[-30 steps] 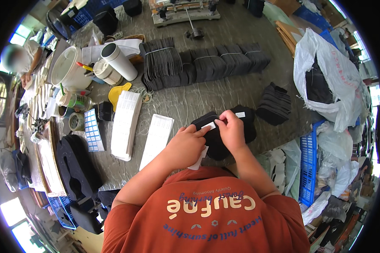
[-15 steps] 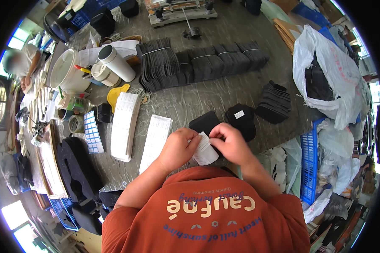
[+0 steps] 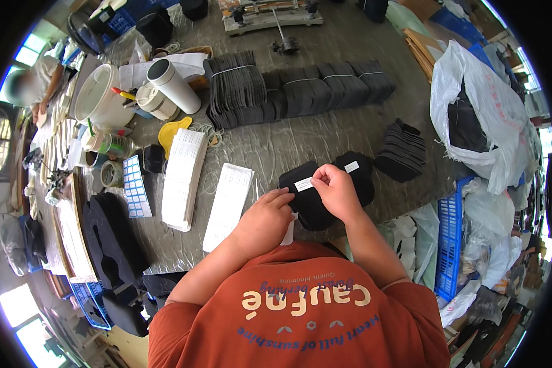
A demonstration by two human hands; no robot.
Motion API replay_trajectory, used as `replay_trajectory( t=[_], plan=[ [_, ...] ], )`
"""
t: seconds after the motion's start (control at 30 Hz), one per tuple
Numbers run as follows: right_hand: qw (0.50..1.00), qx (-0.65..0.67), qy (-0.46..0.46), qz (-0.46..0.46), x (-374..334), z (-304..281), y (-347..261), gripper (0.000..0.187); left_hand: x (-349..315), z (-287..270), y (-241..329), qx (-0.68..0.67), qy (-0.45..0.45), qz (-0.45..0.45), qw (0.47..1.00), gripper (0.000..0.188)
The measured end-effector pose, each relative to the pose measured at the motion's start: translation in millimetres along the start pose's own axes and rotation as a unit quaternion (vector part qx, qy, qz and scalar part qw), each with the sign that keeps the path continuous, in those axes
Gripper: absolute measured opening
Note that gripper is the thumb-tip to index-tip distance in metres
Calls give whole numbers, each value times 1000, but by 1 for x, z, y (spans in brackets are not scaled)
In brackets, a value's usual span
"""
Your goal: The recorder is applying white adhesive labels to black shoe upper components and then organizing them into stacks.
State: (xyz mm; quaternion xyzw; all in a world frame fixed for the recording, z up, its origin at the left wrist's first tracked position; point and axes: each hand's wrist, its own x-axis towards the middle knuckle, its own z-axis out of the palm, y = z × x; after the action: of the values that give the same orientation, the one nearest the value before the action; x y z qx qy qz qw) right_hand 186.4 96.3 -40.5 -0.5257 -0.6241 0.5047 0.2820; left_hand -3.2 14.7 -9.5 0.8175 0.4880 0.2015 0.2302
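Note:
A small white label (image 3: pixel 303 184) lies against the upper part of a black rounded pad (image 3: pixel 316 211). My right hand (image 3: pixel 338 195) pinches the label's right end between thumb and fingertips. At the pad's left edge, my left hand (image 3: pixel 267 218) is closed over a white label sheet (image 3: pixel 290 232); most of that sheet is hidden behind the hand. Just right of this pad is another black pad (image 3: pixel 363 184), which carries a white label (image 3: pixel 351 166) near its top.
Long white label sheets (image 3: pixel 227 205) and a thick sheet stack (image 3: pixel 184 178) lie to the left. Banded black pads (image 3: pixel 306 92) form a row at the back. A fanned pad stack (image 3: pixel 402 150) lies right, near a white plastic sack (image 3: pixel 503 122). A white tumbler (image 3: pixel 176 89) stands back left.
My right hand has moved up from the label sheet to the pad's upper part, with a small label in its fingertips. The left hand has drawn the sheet down and left, uncovering the pad.

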Motion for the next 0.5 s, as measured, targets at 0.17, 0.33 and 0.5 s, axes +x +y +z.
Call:
replay_trajectory(
  t=[0.17,0.33,0.5],
  plan=[
    [999,-52,-15,4,1,-1,-10,6,0,-1,0,-1,-9,-2,1000,16],
    [998,-65,-16,7,2,-1,-9,7,0,-1,1,5,-20,-6,1000,15],
    [997,-71,7,1,3,1,-4,6,7,-2,4,48,-36,13,998,14]
  ],
)
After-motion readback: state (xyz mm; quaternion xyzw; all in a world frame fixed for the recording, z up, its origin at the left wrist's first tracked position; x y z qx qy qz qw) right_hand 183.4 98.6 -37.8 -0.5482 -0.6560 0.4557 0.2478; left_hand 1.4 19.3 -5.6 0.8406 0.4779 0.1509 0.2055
